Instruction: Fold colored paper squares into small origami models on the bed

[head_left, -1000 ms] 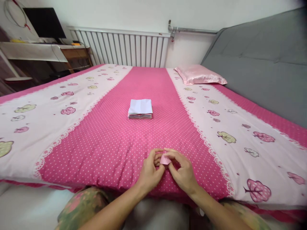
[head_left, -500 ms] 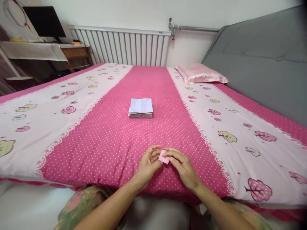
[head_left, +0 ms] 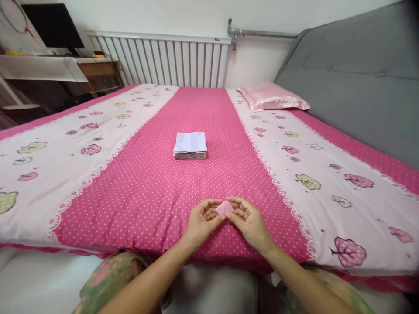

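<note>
A small folded piece of pink paper (head_left: 224, 208) is pinched between both hands near the front edge of the bed, one corner pointing away from me. My left hand (head_left: 205, 218) grips its left side, thumb on the near face and fingers curled behind. On the right side, my right hand (head_left: 246, 218) holds it the same way, the two thumbs close together at its lower edge. Farther off on the bedspread (head_left: 157, 187) lies a stack of square paper sheets (head_left: 190, 144), a white one on top. The curled fingers hide the back of the pink paper.
A pink pillow (head_left: 271, 97) lies at the far right, against the grey headboard (head_left: 347, 78). Behind the bed runs a white radiator (head_left: 163, 61) with a pipe. At the far left a monitor (head_left: 52, 27) stands on a desk (head_left: 39, 65).
The pink paper has turned so a corner points away from me. My right hand has shifted from over its top to its right side, thumb now beside the left thumb.
</note>
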{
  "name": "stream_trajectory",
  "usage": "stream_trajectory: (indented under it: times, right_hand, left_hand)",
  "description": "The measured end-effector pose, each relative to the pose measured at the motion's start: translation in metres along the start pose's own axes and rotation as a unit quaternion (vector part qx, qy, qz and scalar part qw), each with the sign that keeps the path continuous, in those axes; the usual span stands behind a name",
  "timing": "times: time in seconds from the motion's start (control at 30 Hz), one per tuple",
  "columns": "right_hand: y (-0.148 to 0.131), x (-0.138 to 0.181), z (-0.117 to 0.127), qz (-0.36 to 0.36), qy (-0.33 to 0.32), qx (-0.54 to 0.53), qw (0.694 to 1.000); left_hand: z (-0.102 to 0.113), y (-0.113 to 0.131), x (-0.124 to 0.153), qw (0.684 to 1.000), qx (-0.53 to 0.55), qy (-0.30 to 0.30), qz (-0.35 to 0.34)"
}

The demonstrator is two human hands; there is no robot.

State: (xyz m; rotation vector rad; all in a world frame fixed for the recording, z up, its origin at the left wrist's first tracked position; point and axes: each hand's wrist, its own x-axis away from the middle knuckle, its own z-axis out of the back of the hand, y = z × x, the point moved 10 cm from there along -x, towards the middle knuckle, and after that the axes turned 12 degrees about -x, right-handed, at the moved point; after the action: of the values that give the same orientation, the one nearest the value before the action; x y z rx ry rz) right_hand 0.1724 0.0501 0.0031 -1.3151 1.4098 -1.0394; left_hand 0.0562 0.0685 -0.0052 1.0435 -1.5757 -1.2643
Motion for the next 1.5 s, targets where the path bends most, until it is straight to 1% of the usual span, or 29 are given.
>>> stream_trajectory:
  times: [0.1, 0.2, 0.33, 0.43, 0.53, 0.63, 0.77, 0.83, 0.9, 0.97, 1.03, 1.1, 1.2, 1.3, 1.4, 1.43, 1.5]
  right_hand:
    - [0.003, 0.0, -0.002, -0.019, -0.012, -0.016, 1.0]
    - [0.0, 0.001, -0.005, -0.023, -0.028, -0.009, 0.999]
    - [-0.005, 0.001, -0.01, -0.022, -0.049, 0.02, 0.998]
    - [-0.016, 0.0, -0.009, 0.007, -0.038, 0.074, 0.997]
    - [-0.033, -0.004, -0.006, 0.045, -0.018, 0.122, 0.991]
    - [-0.058, -0.012, -0.003, 0.084, -0.009, 0.148, 0.985]
    - [-0.101, -0.035, 0.005, 0.138, 0.0, 0.155, 0.978]
    - [-0.124, -0.052, 0.014, 0.168, 0.02, 0.156, 0.973]
    - [-0.145, -0.073, 0.023, 0.192, 0.039, 0.15, 0.969]
    - [-0.162, -0.094, 0.032, 0.221, 0.065, 0.131, 0.964]
    - [-0.173, -0.115, 0.042, 0.239, 0.09, 0.104, 0.961]
    - [-0.178, -0.136, 0.05, 0.246, 0.104, 0.079, 0.96]
    - [-0.177, -0.162, 0.058, 0.245, 0.104, 0.064, 0.962]
    - [-0.168, -0.176, 0.064, 0.253, 0.109, 0.104, 0.956]
    - [-0.145, -0.183, 0.074, 0.257, 0.142, 0.162, 0.942]
    - [-0.131, -0.187, 0.077, 0.244, 0.142, 0.161, 0.946]
    - [-0.103, -0.196, 0.086, 0.212, 0.147, 0.118, 0.959]
  left_hand:
    - [-0.002, -0.002, 0.0, 0.998, -0.065, -0.014, 0.008]
    - [-0.004, -0.002, 0.001, 0.991, -0.127, -0.034, 0.006]
    - [-0.004, -0.006, 0.003, 0.99, -0.132, -0.038, 0.023]
    - [-0.009, -0.005, 0.003, 0.989, -0.138, -0.056, 0.021]
    - [-0.015, 0.006, 0.0, 0.986, -0.15, -0.071, -0.004]
    - [-0.022, 0.027, -0.01, 0.981, -0.172, -0.083, -0.042]
    - [-0.036, 0.07, -0.039, 0.972, -0.197, -0.095, -0.083]
    - [-0.046, 0.089, -0.06, 0.975, -0.179, -0.106, -0.08]
    - [-0.056, 0.107, -0.084, 0.98, -0.149, -0.109, -0.076]
    - [-0.063, 0.122, -0.106, 0.987, -0.097, -0.096, -0.084]
    - [-0.069, 0.134, -0.127, 0.991, -0.04, -0.084, -0.101]
    - [-0.074, 0.141, -0.147, 0.99, 0.002, -0.077, -0.119]
    - [-0.075, 0.142, -0.174, 0.988, 0.025, -0.064, -0.138]
    - [-0.068, 0.129, -0.196, 0.989, 0.015, -0.038, -0.144]
    - [-0.057, 0.101, -0.209, 0.992, 0.003, -0.006, -0.125]
    - [-0.055, 0.089, -0.211, 0.994, 0.002, 0.0, -0.111]
    - [-0.047, 0.065, -0.215, 0.996, 0.008, 0.031, -0.08]
